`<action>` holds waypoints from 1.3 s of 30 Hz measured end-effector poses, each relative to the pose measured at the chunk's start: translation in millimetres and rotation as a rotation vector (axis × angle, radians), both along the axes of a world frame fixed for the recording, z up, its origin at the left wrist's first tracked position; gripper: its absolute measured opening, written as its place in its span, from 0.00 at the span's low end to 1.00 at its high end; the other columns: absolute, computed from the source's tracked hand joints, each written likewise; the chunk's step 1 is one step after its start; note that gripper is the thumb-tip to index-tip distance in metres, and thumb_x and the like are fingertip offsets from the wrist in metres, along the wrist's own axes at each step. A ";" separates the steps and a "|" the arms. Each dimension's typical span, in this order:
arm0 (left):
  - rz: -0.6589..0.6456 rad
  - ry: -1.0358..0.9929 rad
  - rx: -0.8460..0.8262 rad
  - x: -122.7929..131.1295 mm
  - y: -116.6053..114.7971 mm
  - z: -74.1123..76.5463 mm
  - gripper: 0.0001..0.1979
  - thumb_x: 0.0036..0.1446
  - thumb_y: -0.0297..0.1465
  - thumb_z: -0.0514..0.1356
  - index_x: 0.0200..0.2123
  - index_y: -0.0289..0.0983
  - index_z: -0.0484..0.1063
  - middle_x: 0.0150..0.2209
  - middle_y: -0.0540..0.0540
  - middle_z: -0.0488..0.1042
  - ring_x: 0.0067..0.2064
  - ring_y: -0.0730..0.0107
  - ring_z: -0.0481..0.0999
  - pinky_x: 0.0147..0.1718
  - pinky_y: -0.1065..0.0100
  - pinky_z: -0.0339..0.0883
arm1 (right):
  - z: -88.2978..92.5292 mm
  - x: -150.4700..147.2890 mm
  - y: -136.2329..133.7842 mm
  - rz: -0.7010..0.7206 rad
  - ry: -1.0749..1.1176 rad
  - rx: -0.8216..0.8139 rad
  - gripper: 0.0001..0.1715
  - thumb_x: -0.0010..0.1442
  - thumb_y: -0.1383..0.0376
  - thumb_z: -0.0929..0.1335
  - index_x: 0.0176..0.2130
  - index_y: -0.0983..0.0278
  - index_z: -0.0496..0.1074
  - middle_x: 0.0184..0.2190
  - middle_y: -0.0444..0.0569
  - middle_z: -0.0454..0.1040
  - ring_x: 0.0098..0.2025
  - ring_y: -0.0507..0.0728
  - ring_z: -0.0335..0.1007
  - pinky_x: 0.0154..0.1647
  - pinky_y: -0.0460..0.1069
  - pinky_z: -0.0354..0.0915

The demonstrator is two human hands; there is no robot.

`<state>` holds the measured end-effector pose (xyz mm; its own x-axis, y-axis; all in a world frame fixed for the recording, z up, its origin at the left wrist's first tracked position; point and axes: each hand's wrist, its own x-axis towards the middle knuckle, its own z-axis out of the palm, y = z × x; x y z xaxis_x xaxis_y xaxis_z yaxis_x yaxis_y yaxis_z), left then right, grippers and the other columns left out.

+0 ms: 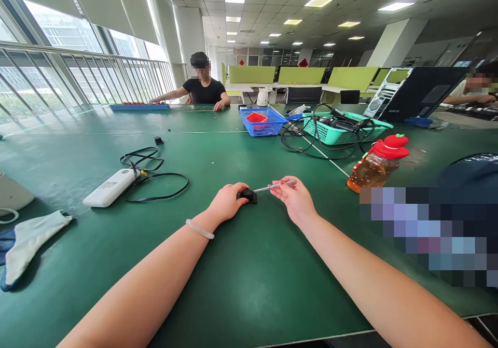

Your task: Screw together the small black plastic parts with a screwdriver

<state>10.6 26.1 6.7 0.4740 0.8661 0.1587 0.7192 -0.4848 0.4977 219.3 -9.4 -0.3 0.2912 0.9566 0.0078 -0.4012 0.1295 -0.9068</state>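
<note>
On the green tabletop, my left hand (227, 202) is closed around the left side of a small black block-like part (249, 196), whose exact kind I cannot make out. My right hand (296, 200) pinches the clear handle of a screwdriver (280, 184). Its thin metal shaft points left, and the tip meets the black part or lies right beside it. The fingers of my left hand hide part of the block.
Left lie a white power strip (111, 188) with black cable and a glove (31, 241). Ahead are a blue basket (268, 129), a green basket (330, 136) of cables and a red-lidded bottle (375, 166). Across the table sits a person (204, 88); another is at the far right.
</note>
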 end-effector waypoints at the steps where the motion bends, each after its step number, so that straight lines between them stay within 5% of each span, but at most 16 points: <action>1: 0.000 0.000 -0.001 0.0 0.2 -0.3 0.16 0.58 0.31 0.60 0.50 0.42 0.71 0.50 0.47 0.76 0.52 0.58 0.72 0.52 0.61 0.67 | -0.6 -0.5 0.2 0.024 -0.001 0.005 0.19 0.44 0.59 0.79 0.30 0.60 0.68 0.31 0.43 0.80 0.36 0.55 0.79 0.48 0.55 0.74; 6: -0.001 0.007 -0.004 0.0 -0.3 0.6 0.16 0.58 0.30 0.60 0.51 0.42 0.71 0.50 0.46 0.76 0.51 0.58 0.72 0.51 0.60 0.68 | 1.2 0.3 -0.5 0.089 -0.028 0.043 0.19 0.42 0.59 0.79 0.30 0.60 0.68 0.33 0.43 0.80 0.40 0.56 0.79 0.50 0.55 0.72; 12: 0.001 0.007 -0.005 -0.4 -2.5 2.6 0.15 0.58 0.31 0.59 0.50 0.43 0.71 0.49 0.46 0.76 0.51 0.58 0.72 0.51 0.60 0.68 | 7.1 6.1 -3.2 -0.013 -0.093 0.073 0.17 0.46 0.58 0.76 0.31 0.59 0.67 0.30 0.42 0.78 0.36 0.56 0.78 0.46 0.56 0.72; 30: -0.006 -0.004 0.002 -1.2 -3.9 3.3 0.15 0.58 0.31 0.59 0.50 0.42 0.70 0.48 0.46 0.77 0.50 0.59 0.72 0.51 0.60 0.68 | 18.0 -5.1 -21.1 0.163 -0.346 0.341 0.17 0.52 0.52 0.75 0.32 0.59 0.69 0.33 0.45 0.78 0.43 0.59 0.77 0.52 0.60 0.69; 39: 0.002 0.002 0.002 -0.1 -3.2 4.4 0.15 0.57 0.30 0.60 0.49 0.42 0.70 0.47 0.47 0.78 0.50 0.59 0.73 0.51 0.59 0.68 | 18.6 -11.3 -29.6 0.112 -0.568 0.429 0.12 0.57 0.54 0.72 0.33 0.58 0.71 0.37 0.48 0.79 0.44 0.59 0.77 0.49 0.57 0.71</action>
